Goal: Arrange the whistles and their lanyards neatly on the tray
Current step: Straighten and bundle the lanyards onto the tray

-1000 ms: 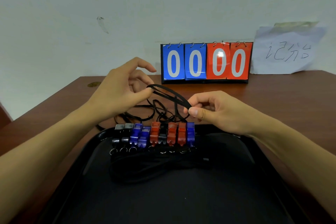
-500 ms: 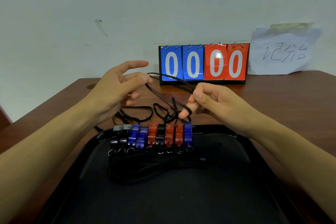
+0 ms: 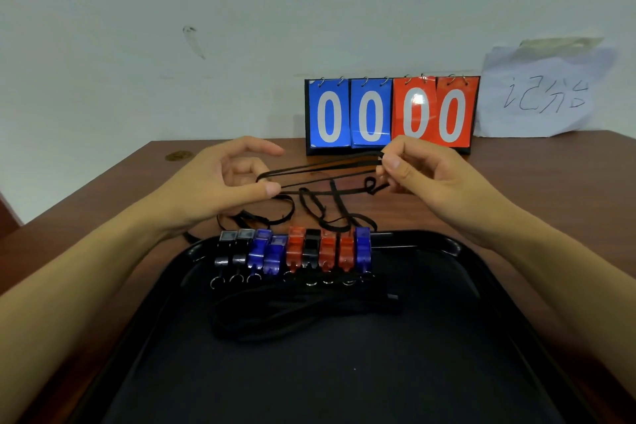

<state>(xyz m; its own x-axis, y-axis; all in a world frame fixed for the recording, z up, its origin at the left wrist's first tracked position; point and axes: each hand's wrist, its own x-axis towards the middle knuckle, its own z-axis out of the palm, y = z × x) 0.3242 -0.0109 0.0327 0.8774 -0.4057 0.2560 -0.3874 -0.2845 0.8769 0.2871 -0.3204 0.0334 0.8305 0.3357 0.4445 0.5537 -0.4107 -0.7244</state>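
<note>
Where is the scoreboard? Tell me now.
In the head view, the scoreboard stands at the table's far edge against the wall, right of centre, beside the handwritten paper.

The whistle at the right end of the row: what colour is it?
Blue, clearest in the head view.

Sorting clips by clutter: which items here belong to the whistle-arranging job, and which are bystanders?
Job:
- black plastic tray
- row of black, blue and red plastic whistles
- black cord lanyard stretched between left hand and right hand

Bystanders:
- blue-and-red flip scoreboard
- handwritten paper sheet
</note>
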